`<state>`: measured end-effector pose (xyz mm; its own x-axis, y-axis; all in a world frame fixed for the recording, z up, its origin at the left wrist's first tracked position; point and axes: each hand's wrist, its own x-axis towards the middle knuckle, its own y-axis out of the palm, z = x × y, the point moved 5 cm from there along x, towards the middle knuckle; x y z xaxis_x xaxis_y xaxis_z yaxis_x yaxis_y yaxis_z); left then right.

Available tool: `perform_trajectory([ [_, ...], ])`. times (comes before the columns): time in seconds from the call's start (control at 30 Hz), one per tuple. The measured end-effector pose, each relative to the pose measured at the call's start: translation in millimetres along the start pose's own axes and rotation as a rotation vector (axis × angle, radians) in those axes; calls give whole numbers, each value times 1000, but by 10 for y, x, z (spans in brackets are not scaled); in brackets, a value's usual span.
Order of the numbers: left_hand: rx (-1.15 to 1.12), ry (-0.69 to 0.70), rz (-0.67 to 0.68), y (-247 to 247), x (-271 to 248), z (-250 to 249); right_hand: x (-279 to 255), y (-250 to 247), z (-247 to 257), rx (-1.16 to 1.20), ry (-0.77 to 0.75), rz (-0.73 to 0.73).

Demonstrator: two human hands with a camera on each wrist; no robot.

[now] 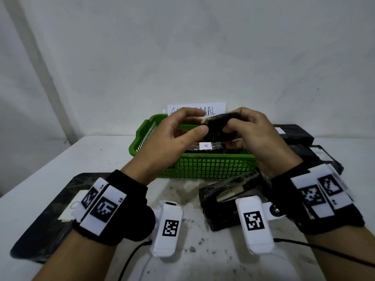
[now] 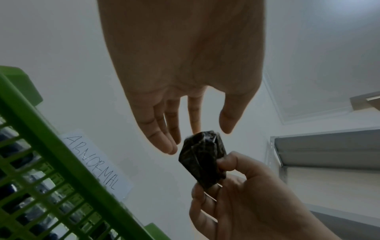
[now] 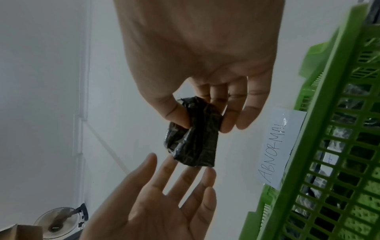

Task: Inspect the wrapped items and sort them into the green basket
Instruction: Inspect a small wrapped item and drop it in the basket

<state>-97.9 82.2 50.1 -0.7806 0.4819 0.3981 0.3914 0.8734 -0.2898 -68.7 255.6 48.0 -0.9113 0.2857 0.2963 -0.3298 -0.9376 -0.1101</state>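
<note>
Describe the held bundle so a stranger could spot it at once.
Find the green basket mid-table. Just above its rim, the right hand pinches a small crumpled black bundle. Unlike the flat black packs on the table, it is in the air.

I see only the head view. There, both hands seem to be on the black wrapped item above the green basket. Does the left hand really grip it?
Observer: No. In the right wrist view the left hand is open, its fingers straight at the end of the wrapped item. Whether they touch it, I cannot tell.
Operator: So who holds it?
Observer: The right hand alone. It pinches the item with the thumb on one side and the fingers on the other.
Operator: A hand covers the sign behind the basket. What is written there?
Observer: The sign reads ABNORMAL. It stands just behind the green basket.
</note>
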Motion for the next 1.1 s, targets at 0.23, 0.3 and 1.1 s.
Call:
perform_trajectory([
  [0.23, -106, -26, -55, -32, 14, 15, -34, 50, 32, 5, -98, 157],
  [0.3, -88, 10, -50, -67, 9, -6, -30, 73, -12, 54, -7, 264],
  [1.1, -92, 85, -31, -29, -39, -118, -18, 86, -31, 79, -43, 265],
])
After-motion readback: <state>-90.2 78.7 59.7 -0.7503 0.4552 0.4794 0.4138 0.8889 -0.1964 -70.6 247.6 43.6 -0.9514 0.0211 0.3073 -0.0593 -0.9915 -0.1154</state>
